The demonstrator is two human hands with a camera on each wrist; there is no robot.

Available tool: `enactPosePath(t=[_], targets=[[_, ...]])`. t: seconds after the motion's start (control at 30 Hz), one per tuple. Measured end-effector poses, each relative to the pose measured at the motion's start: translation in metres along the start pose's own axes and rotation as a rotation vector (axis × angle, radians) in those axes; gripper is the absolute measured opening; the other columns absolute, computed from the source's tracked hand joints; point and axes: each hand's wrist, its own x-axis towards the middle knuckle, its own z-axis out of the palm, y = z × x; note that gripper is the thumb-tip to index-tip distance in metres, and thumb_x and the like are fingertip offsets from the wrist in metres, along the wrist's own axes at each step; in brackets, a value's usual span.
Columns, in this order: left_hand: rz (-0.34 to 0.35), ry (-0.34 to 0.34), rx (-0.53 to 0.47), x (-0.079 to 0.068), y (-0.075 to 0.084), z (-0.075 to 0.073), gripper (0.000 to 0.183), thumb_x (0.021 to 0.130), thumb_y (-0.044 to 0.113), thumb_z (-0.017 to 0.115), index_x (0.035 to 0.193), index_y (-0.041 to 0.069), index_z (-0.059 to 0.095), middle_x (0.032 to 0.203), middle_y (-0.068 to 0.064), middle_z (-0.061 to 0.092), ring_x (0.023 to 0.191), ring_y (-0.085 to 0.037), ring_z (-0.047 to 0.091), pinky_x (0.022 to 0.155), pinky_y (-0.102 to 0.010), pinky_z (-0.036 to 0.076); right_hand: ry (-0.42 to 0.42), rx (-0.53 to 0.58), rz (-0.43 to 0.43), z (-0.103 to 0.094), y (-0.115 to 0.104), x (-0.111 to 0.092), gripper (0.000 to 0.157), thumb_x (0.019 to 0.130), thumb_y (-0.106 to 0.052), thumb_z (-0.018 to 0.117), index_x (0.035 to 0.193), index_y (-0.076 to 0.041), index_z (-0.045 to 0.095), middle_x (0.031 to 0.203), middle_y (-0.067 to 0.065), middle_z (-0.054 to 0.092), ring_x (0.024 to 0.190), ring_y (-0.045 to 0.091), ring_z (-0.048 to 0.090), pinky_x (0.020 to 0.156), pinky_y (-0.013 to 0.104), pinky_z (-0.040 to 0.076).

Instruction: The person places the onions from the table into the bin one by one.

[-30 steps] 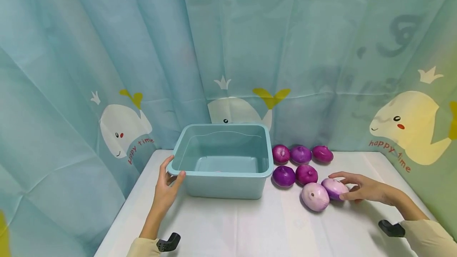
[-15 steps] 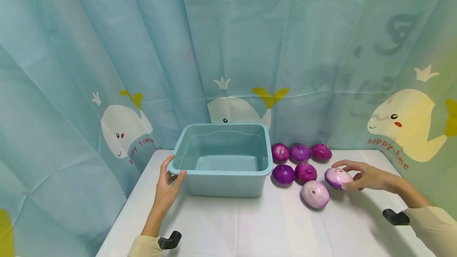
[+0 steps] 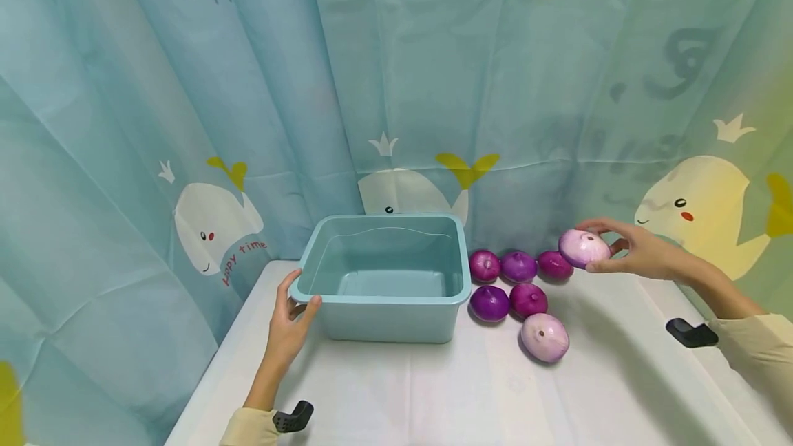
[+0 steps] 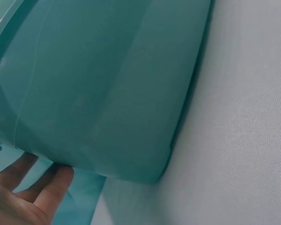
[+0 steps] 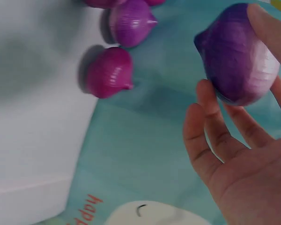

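In the head view my right hand [image 3: 647, 251] grips a pale purple red onion [image 3: 582, 248] between thumb and fingers, lifted above the table. The right wrist view shows this onion's darker purple side and pointed tip, with my palm facing it. My left hand [image 3: 290, 325] holds the front left corner of a blue-green plastic tub [image 3: 390, 322], thumb at the front rim and fingers at the left side. Its fingertips touch the tub wall in the left wrist view. Another pale onion [image 3: 544, 338] rests on the table, just in front of a magenta onion [image 3: 529, 300].
Several red onions stand in two rows right of the tub, among them a dark purple one [image 3: 490, 303] and one at the back right [image 3: 555, 266]. A white cloth covers the table [image 3: 458, 398]. Behind hangs a whale-print curtain [image 3: 421, 88].
My right hand has lifted the pale onion off the table from beside the other pale one, moving up and toward the back. The left hand and tub have stayed put.
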Motion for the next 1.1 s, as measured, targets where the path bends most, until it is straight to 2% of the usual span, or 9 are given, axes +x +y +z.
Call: enactPosePath(t=[0.17, 0.3, 0.37, 0.53, 0.6, 0.87, 1.1], targets=[[-0.006, 0.012, 0.003, -0.003, -0.002, 0.001, 0.071, 0.103, 0.026, 0.065, 0.161, 0.029, 0.025, 0.161, -0.019, 0.036, 0.132, -0.039, 0.051, 0.1, -0.058, 0.045, 0.102, -0.053, -0.021, -0.01, -0.014, 0.009, 0.07, 0.084, -0.018, 0.087, 0.144, -0.013, 0.053, 0.136, 0.013, 0.051, 0.088, 0.006, 0.068, 0.068, 0.028, 0.053], [-0.009, 0.017, 0.01, -0.004, -0.002, -0.001, 0.071, 0.103, 0.026, 0.065, 0.161, 0.028, 0.024, 0.16, -0.019, 0.037, 0.132, -0.038, 0.052, 0.1, -0.056, 0.046, 0.169, -0.072, -0.003, -0.013, -0.022, 0.018, 0.073, 0.082, -0.019, 0.089, 0.145, -0.016, 0.053, 0.138, 0.014, 0.051, 0.089, 0.001, 0.066, 0.069, 0.027, 0.053], [-0.007, 0.022, 0.02, -0.005, -0.002, -0.003, 0.071, 0.103, 0.026, 0.065, 0.161, 0.028, 0.024, 0.16, -0.018, 0.037, 0.132, -0.037, 0.052, 0.1, -0.052, 0.047, 0.185, -0.072, 0.012, -0.014, -0.026, 0.022, 0.073, 0.082, -0.02, 0.089, 0.146, -0.018, 0.053, 0.139, 0.014, 0.052, 0.089, 0.002, 0.065, 0.07, 0.027, 0.053], [-0.008, 0.029, 0.038, -0.005, -0.001, -0.004, 0.071, 0.103, 0.026, 0.064, 0.161, 0.029, 0.025, 0.159, -0.017, 0.038, 0.13, -0.035, 0.053, 0.093, -0.032, 0.049, 0.204, -0.068, -0.005, -0.013, -0.031, 0.028, 0.072, 0.082, -0.02, 0.089, 0.145, -0.018, 0.054, 0.139, 0.012, 0.052, 0.088, 0.003, 0.066, 0.071, 0.025, 0.053], [-0.011, 0.029, 0.037, -0.004, -0.002, -0.004, 0.07, 0.103, 0.026, 0.064, 0.161, 0.029, 0.025, 0.159, -0.017, 0.038, 0.13, -0.035, 0.053, 0.092, -0.03, 0.049, 0.209, -0.071, -0.015, -0.012, -0.032, 0.03, 0.072, 0.082, -0.019, 0.089, 0.144, -0.017, 0.054, 0.138, 0.012, 0.053, 0.087, 0.003, 0.067, 0.072, 0.023, 0.053], [-0.009, 0.032, 0.012, -0.004, -0.005, 0.0, 0.069, 0.103, 0.026, 0.064, 0.161, 0.029, 0.025, 0.159, -0.018, 0.039, 0.13, -0.037, 0.052, 0.099, -0.054, 0.047, 0.185, -0.064, -0.056, -0.008, -0.043, 0.04, 0.073, 0.082, -0.017, 0.088, 0.146, -0.017, 0.053, 0.141, 0.013, 0.052, 0.09, 0.01, 0.068, 0.072, 0.023, 0.053], [0.007, 0.039, 0.007, 0.0, -0.004, 0.004, 0.071, 0.102, 0.027, 0.065, 0.161, 0.029, 0.025, 0.159, -0.018, 0.039, 0.13, -0.037, 0.052, 0.099, -0.057, 0.046, 0.121, -0.07, -0.036, -0.001, -0.069, 0.07, 0.073, 0.083, -0.024, 0.089, 0.147, -0.025, 0.053, 0.144, 0.011, 0.052, 0.098, 0.023, 0.069, 0.073, 0.033, 0.053]])
